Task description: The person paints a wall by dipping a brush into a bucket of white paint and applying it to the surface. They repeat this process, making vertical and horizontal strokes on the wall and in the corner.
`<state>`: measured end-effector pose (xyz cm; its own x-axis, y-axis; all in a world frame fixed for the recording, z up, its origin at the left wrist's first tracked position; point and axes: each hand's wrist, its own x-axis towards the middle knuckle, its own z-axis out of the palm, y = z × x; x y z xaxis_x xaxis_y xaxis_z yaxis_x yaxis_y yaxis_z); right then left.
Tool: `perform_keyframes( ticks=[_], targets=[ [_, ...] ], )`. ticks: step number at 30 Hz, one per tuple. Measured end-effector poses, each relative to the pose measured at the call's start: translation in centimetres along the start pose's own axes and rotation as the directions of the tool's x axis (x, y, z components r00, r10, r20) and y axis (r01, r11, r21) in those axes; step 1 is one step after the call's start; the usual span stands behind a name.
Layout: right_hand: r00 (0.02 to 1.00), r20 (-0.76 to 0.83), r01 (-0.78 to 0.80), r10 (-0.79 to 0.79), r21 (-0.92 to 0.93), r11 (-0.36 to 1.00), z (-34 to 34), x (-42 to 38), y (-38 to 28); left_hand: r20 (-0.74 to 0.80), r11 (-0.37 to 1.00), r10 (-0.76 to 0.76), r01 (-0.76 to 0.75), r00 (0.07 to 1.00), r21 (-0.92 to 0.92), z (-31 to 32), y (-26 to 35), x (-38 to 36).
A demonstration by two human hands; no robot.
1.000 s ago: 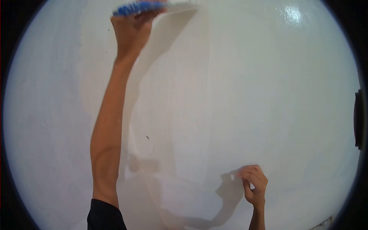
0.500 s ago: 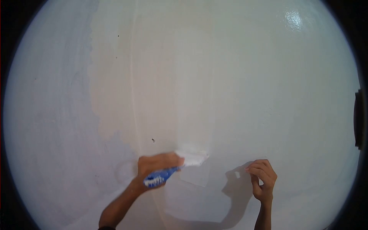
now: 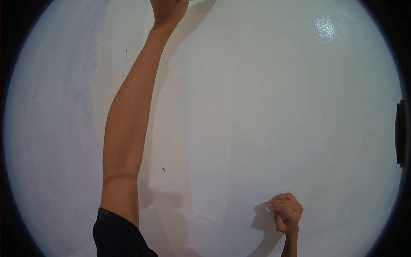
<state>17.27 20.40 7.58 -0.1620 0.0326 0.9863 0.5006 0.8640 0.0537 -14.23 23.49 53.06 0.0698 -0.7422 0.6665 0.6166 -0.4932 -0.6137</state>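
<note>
My left hand point(image 3: 170, 9) is at the upper edge of the view, close to the wall, its fingers mostly cut off by the frame. It is closed around the blue-handled putty knife; only a pale sliver of the knife point(image 3: 195, 1) shows beside the hand. The bare left forearm stretches up across the wall from a dark sleeve. Low on the right, my right hand point(image 3: 287, 212) is held near the wall with its fingers curled in and the thumb bent toward them. Whatever its fingertips might pinch is too small to make out.
The pale wall point(image 3: 265, 107) fills the view, with a faint vertical smoothed strip and a ridge line near its lower end. Small dark specks point(image 3: 163, 169) mark the surface. A dark object point(image 3: 400, 133) stands at the right edge. Arm shadows fall on the wall.
My left hand has swept up the wall with the putty knife, from the lower middle to the upper edge. My right hand sits slightly lower, still curled.
</note>
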Motion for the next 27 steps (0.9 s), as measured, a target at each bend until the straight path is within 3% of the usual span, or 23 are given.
perform_keyframes(
  ticks=[1, 4, 5, 6, 7, 8, 9, 10, 12, 13, 14, 17, 19, 21, 22, 23, 24, 25, 27],
  targets=[
    [1.000, -0.001, 0.000, 0.000, 0.008, 1.000, 0.0, 0.0, 0.1, -0.014, 0.997, -0.081, 0.081, 0.997, 0.016, 0.3, -0.4, 0.0],
    [1.000, -0.016, -0.022, 0.022, 0.023, 1.000, -0.4, 0.3, -1.4, 0.198, 0.996, 0.057, -0.041, 0.979, -0.084, -1.3, 2.5, -3.2],
    [1.000, -0.019, 0.001, -0.001, 0.030, 1.000, -0.8, 0.2, -1.8, 0.240, 0.987, 0.067, -0.099, 0.968, 0.126, -2.8, 3.5, -5.1],
    [1.000, -0.024, 0.019, -0.018, 0.040, 0.999, -1.1, 0.3, -2.2, 0.228, 0.993, -0.004, 0.031, 0.974, -0.116, -4.0, 4.9, -7.2],
    [0.999, -0.037, 0.035, -0.033, 0.052, 0.998, -1.3, 0.3, -2.6, 0.264, 0.997, 0.069, -0.062, 0.962, -0.035, -6.6, 7.4, -9.2],
    [0.999, -0.043, 0.017, -0.015, 0.059, 0.998, -1.8, 0.4, -3.2, 0.367, 0.980, -0.133, 0.177, 0.921, -0.090, -9.0, 10.8, -11.8],
    [0.999, -0.044, -0.003, 0.005, 0.065, 0.998, -2.5, 0.4, -3.9, 0.432, 0.983, -0.098, 0.155, 0.897, -0.101, -11.8, 13.5, -14.3],
    [0.999, -0.046, -0.025, 0.028, 0.070, 0.997, -2.9, 0.4, -4.3, 0.577, 0.992, -0.114, 0.123, 0.809, 0.024, -14.8, 17.0, -16.1],
    [0.996, -0.083, -0.004, 0.012, 0.092, 0.996, -3.4, 0.0, -4.8, 0.655, 0.934, -0.276, 0.357, 0.704, 0.010, -19.3, 23.3, -19.6],
    [0.995, -0.096, -0.011, 0.020, 0.090, 0.996, -4.0, -0.5, -5.3, 0.708, 0.916, -0.310, 0.398, 0.635, 0.044, -20.7, 26.0, -20.3],
    [0.993, -0.114, -0.018, 0.028, 0.086, 0.996, -4.2, -0.7, -6.0, 0.714, 0.903, -0.317, 0.428, 0.624, 0.027, -21.5, 27.5, -21.1],
    [0.973, -0.185, -0.060, 0.134, 0.361, 0.931, -5.0, -2.0, -7.5, 0.785, 0.854, -0.282, 0.517, 0.552, -0.056, -22.7, 27.4, -21.3],
    [0.935, -0.287, 0.057, 0.211, 0.705, 0.707, -5.2, -2.9, -7.0, 0.780, 0.937, -0.236, 0.347, 0.579, 0.025, -21.4, 25.6, -19.7],
    [0.893, -0.351, 0.228, 0.281, 0.893, 0.388, -6.1, -3.5, -6.7, 0.706, 0.958, -0.132, 0.272, 0.695, -0.088, -19.7, 20.2, -19.9],
    [0.879, -0.373, 0.318, 0.299, 0.923, 0.217, -6.8, -3.6, -6.4, 0.671, 0.968, -0.240, 0.221, 0.701, 0.116, -19.8, 17.0, -20.5],
    [0.863, -0.394, 0.406, 0.316, 0.913, 0.031, -7.2, -3.6, -6.4, 0.646, 0.971, -0.239, 0.183, 0.725, 0.155, -17.8, 15.8, -18.2],
    [0.826, -0.410, 0.466, 0.387, 0.883, -0.060, -7.0, -3.3, -6.5, 0.592, 0.948, -0.303, 0.172, 0.747, 0.268, -16.5, 13.3, -16.9],
    [0.809, -0.421, 0.501, 0.410, 0.859, -0.105, -6.9, -3.3, -6.9, 0.480, 0.983, -0.162, 0.097, 0.862, 0.158, -14.3, 10.9, -14.8],
    [0.772, -0.428, 0.561, 0.470, 0.806, -0.189, -6.6, -3.3, -7.6, 0.186, 0.995, 0.102, -0.100, 0.977, -0.017, -10.0, 7.0, -10.9]
  ],
)
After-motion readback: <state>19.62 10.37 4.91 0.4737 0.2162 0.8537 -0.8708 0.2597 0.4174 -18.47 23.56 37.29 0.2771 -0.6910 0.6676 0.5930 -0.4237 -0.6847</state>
